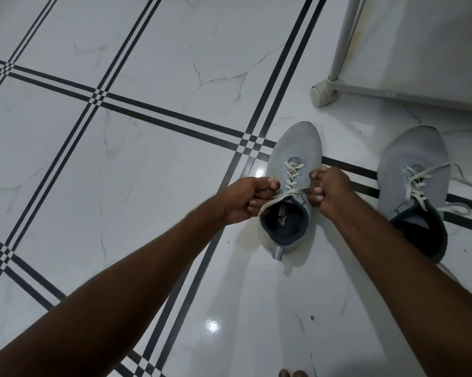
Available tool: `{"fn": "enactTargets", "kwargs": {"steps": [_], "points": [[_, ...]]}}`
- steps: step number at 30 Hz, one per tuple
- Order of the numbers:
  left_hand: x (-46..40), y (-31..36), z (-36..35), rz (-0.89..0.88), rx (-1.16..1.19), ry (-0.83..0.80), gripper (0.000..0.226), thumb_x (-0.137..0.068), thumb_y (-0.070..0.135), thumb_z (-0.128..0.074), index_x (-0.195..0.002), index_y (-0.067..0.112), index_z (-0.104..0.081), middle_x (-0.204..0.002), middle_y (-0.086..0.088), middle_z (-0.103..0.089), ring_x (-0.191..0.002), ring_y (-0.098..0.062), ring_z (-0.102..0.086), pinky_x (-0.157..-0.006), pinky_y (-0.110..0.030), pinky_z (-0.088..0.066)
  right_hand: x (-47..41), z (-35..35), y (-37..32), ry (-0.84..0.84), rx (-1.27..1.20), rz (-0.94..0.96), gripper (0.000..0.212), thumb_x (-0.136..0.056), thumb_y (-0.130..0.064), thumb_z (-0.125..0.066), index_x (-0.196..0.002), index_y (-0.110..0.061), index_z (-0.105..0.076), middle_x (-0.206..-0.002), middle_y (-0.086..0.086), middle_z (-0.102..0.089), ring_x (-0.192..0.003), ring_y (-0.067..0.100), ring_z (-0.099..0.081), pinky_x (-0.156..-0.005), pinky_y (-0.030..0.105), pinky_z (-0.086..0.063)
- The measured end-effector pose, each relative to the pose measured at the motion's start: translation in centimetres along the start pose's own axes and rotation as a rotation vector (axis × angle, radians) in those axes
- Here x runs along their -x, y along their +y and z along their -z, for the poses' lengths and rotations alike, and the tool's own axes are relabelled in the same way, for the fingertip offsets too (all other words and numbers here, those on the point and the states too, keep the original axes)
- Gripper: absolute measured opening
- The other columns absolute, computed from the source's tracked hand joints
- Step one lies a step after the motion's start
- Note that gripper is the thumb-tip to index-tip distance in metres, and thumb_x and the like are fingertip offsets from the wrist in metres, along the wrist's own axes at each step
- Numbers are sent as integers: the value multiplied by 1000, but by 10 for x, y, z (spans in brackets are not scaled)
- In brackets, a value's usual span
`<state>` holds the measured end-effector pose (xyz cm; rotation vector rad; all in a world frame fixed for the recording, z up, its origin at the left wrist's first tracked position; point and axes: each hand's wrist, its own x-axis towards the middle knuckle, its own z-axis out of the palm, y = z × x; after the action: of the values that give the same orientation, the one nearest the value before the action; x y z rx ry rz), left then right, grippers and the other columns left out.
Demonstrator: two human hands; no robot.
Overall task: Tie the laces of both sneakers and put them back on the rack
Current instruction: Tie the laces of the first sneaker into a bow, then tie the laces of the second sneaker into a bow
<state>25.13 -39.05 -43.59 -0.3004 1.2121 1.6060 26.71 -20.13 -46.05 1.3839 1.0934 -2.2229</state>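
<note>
I see two grey sneakers on the white tiled floor (120, 186), toes pointing away from me. The left sneaker (292, 156) sits between my two hands; the right sneaker (414, 159) stands well apart to the right, its heel partly covered by my right forearm. My left hand (240, 200) is curled into a fist at the shoe's left side, pinching one end of the white lace (293, 193). My right hand (328, 190) is fisted at the shoe's right side, closed on the other end. The lace runs taut across the top of the tongue between the two fists, crossed once there; how much of it sits inside each fist I cannot make out, since the fingers hide the ends. The right sneaker's laces (417, 183) lie loose, one end trailing to the right and blurred near the frame edge. The rack (343, 47) shows only as a pale leg and foot at the upper right, the rest cut off. At the bottom edge, a few toes (292, 373) barely show.
</note>
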Motion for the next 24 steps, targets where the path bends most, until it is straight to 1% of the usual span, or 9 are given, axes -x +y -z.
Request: {"fn": "enactTargets", "kwargs": {"steps": [2, 7, 12, 14, 16, 18, 19, 21, 24], "points": [[2, -3, 2, 22, 12, 11, 32, -103, 9, -32, -80, 15, -55, -55, 7, -29, -41, -5, -17, -41, -22, -10, 3, -4, 4, 38, 7, -4, 39, -99, -14, -33, -62, -14, -41, -41, -1, -35, -20, 7, -28, -30, 7, -22], [-1, -2, 9, 39, 47, 5, 31, -102, 9, -32, -80, 14, -53, -54, 7, -31, -36, -3, -25, -39, -21, -13, 6, -12, 6, 144, -15, 14, 40, -98, -12, -31, -60, -12, -41, -58, 3, -36, -19, 7, -27, -30, 7, -20], [0, 10, 23, 75, -10, -49, 26, -101, 9, -35, -84, 14, -54, -59, 4, -38, -41, -3, -31, -38, -17, -19, 10, -10, 3, 89, 39, 5, 39, -101, -13, -33, -64, -12, -46, -49, 1, -39, -24, 8, -34, -32, 11, -30], [5, 24, 25, 61, -134, -12, 24, -102, 15, -38, -89, 14, -58, -69, 0, -52, -44, -4, -36, -40, -16, -24, 16, -8, -9, -48, 192, -16, 35, -102, -14, -38, -71, -8, -53, -53, 5, -51, -27, 9, -43, -32, 15, -39], [6, 42, 18, -15, -325, 126, 22, -101, 22, -45, -96, 12, -64, -83, -8, -69, -44, -5, -38, -42, -17, -29, 21, -6, -32, -160, 395, -24, 31, -100, -23, -44, -83, -3, -60, -72, 15, -66, -34, 12, -53, -36, 17, -46], [-1, 64, 2, -143, -493, 302, 25, -97, 24, -50, -100, 9, -69, -95, -12, -75, -47, -8, -42, -50, -21, -34, 22, -3, -61, -168, 636, 43, 29, -98, -28, -50, -94, -2, -63, -90, 20, -68, -46, 18, -56, -41, 21, -51], [-6, 76, -8, -210, -542, 358, 26, -96, 23, -51, -101, 8, -71, -99, -13, -76, -50, -10, -47, -55, -24, -37, 23, 0, -75, -155, 756, 101, 27, -96, -27, -53, -98, -1, -63, -93, 20, -66, -52, 21, -57, -43, 24, -53], [-17, 94, -32, -305, -615, 371, 24, -94, 18, -53, -101, 6, -73, -101, -14, -76, -57, -13, -57, -58, -25, -40, 27, 7, -103, -148, 967, 197, 26, -95, -21, -56, -103, 2, -64, -91, 20, -66, -58, 27, -61, -48, 30, -58], [-35, 99, -79, -322, -697, 249, 23, -94, 12, -52, -100, 8, -74, -97, -13, -77, -72, -16, -68, -58, -21, -48, 38, 34, -136, -206, 1133, 221, 24, -93, -14, -55, -103, 4, -67, -91, 24, -69, -61, 32, -65, -52, 31, -60]]}}
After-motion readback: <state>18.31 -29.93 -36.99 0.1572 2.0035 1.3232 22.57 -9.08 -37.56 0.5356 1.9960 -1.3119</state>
